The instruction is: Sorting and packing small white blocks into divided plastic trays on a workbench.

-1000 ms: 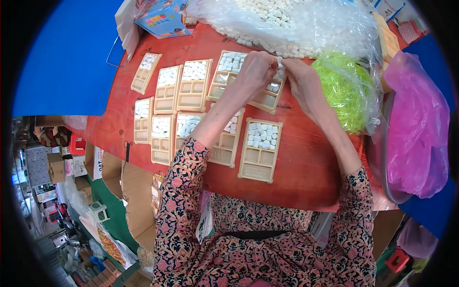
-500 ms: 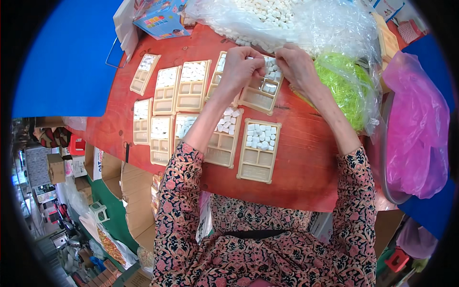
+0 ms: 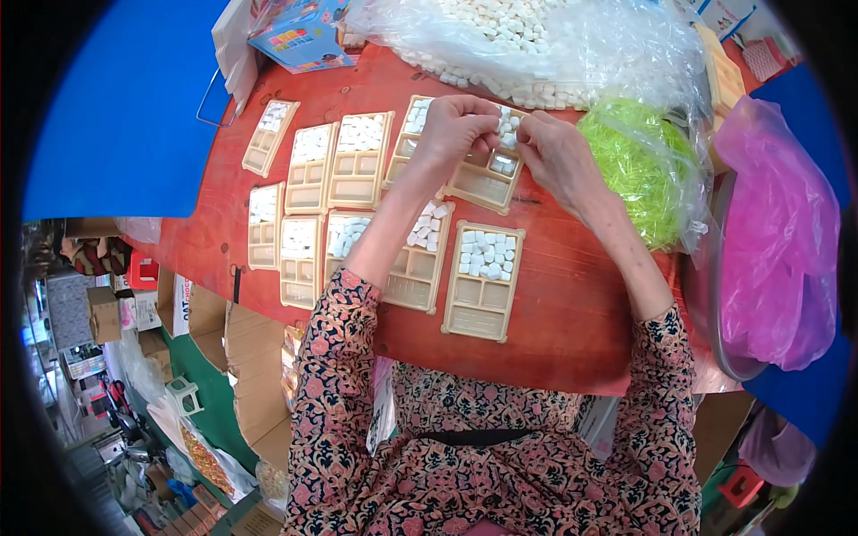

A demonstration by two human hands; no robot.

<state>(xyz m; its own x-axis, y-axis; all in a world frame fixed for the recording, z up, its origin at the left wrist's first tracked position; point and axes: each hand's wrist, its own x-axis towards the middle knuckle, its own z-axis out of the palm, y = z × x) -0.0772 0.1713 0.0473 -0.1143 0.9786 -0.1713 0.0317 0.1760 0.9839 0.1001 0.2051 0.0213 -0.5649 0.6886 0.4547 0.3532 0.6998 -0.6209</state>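
My left hand (image 3: 454, 130) and my right hand (image 3: 552, 154) meet over a tan plastic tray (image 3: 487, 183) at the far middle of the red table (image 3: 572, 322). Both hands pinch small white pieces just above that tray's upper compartment. Several more tan trays, each divided into compartments and partly filled with white pieces, lie in two rows to the left, such as one (image 3: 360, 161). The nearest tray (image 3: 483, 280) lies below my hands with white pieces in its top half.
A clear bag of white pieces (image 3: 536, 45) lies along the far edge. A bag of green strips (image 3: 636, 170) sits to the right, a pink bag (image 3: 786, 232) beyond it. A coloured box (image 3: 299, 36) is at the far left. Cardboard boxes (image 3: 214, 322) stand below the table.
Both hands have stayed close together over the far tray, shifting slightly left and further from me. The tray under them sits a little straighter.
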